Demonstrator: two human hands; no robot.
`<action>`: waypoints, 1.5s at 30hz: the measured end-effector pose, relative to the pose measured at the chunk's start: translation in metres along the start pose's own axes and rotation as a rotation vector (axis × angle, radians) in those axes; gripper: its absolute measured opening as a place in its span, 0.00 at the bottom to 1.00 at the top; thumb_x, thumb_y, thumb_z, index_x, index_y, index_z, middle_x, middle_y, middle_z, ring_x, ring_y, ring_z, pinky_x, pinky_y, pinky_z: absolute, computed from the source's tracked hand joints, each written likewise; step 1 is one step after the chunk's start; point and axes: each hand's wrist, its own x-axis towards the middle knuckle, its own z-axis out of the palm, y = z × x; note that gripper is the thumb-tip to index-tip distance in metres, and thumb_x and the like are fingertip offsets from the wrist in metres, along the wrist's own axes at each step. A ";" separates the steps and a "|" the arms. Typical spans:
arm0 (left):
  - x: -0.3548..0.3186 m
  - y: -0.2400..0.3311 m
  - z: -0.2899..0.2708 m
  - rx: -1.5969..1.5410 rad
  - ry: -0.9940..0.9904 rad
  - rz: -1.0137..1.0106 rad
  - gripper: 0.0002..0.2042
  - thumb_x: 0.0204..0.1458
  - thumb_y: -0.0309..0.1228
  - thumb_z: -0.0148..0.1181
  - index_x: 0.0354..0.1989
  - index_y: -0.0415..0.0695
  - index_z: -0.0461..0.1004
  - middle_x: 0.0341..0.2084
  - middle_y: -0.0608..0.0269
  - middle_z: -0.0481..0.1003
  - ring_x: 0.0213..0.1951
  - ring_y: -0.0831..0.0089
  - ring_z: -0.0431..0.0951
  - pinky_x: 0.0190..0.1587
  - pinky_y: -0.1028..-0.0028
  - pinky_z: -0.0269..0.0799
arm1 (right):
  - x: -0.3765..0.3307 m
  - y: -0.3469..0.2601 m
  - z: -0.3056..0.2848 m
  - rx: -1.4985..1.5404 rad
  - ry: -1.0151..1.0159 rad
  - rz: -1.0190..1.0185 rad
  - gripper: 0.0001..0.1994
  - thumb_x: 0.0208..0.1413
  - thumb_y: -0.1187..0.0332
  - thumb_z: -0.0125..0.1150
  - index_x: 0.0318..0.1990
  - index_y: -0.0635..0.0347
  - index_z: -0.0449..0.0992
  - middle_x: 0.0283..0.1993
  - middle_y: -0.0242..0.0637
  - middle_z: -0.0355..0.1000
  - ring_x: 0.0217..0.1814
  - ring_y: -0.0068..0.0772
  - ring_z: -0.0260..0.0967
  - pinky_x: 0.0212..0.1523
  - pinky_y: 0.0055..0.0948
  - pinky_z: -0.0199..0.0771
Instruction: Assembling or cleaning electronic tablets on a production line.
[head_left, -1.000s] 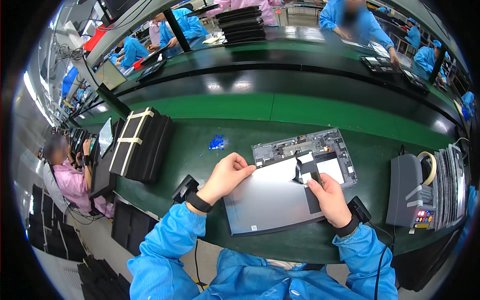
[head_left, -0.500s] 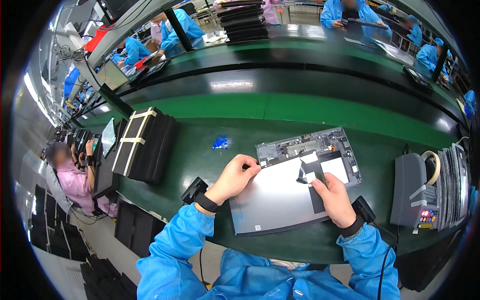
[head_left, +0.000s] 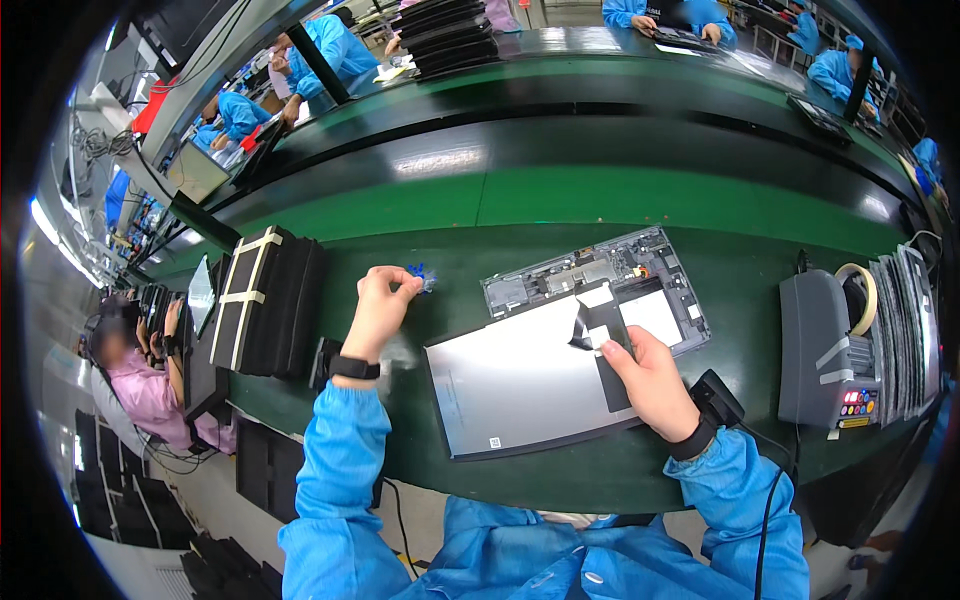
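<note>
A silver-backed display panel (head_left: 510, 385) with a black strip (head_left: 612, 385) lies over the near part of an opened tablet-like device (head_left: 530, 287), whose circuit boards show along its far side. My right hand (head_left: 655, 385) grips the panel at its right edge, thumb on the black strip beside a small white patch; its other fingers are hidden underneath. A loose black flap (head_left: 580, 328) sticks up near that thumb. Left of the device, my left hand (head_left: 382, 310) pinches its thumb and fingers together at a small heap of blue pieces (head_left: 424, 277). What it holds, if anything, is too small to make out.
Black padded cases with pale straps (head_left: 265, 300) stand at the left. On the right sits a grey machine (head_left: 825, 350) with a tape roll (head_left: 858, 300) and a row of upright sheets (head_left: 905, 320). A person in pink (head_left: 150, 385) sits at far left. Raised shelving (head_left: 450, 160) runs behind.
My left hand has left the panel's far left edge and moved left to the blue pieces. The right hand keeps its hold on the panel. The whole view has shifted slightly.
</note>
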 end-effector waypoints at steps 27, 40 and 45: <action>-0.029 0.117 0.062 -1.073 -0.327 0.367 0.12 0.58 0.35 0.51 0.47 0.42 0.67 0.43 0.54 0.72 0.51 0.66 0.71 0.60 0.65 0.63 | 0.001 -0.016 0.061 0.853 -0.283 0.392 0.19 0.64 0.56 0.45 0.47 0.64 0.71 0.42 0.35 0.74 0.40 0.28 0.74 0.36 0.32 0.78; 0.019 0.165 0.076 -0.244 -0.525 0.258 0.18 0.46 0.43 0.66 0.25 0.36 0.73 0.20 0.69 0.71 0.25 0.80 0.68 0.30 0.77 0.66 | -0.034 -0.102 -0.043 -0.050 0.555 -0.298 0.21 0.62 0.56 0.48 0.51 0.67 0.68 0.37 0.38 0.72 0.39 0.25 0.70 0.34 0.24 0.71; 0.014 0.164 0.097 -0.201 -0.422 0.329 0.18 0.46 0.42 0.66 0.27 0.36 0.74 0.19 0.64 0.72 0.24 0.79 0.69 0.28 0.75 0.65 | 0.015 -0.059 -0.061 -0.481 0.458 -0.191 0.18 0.56 0.61 0.58 0.43 0.73 0.71 0.23 0.34 0.68 0.25 0.20 0.63 0.27 0.24 0.63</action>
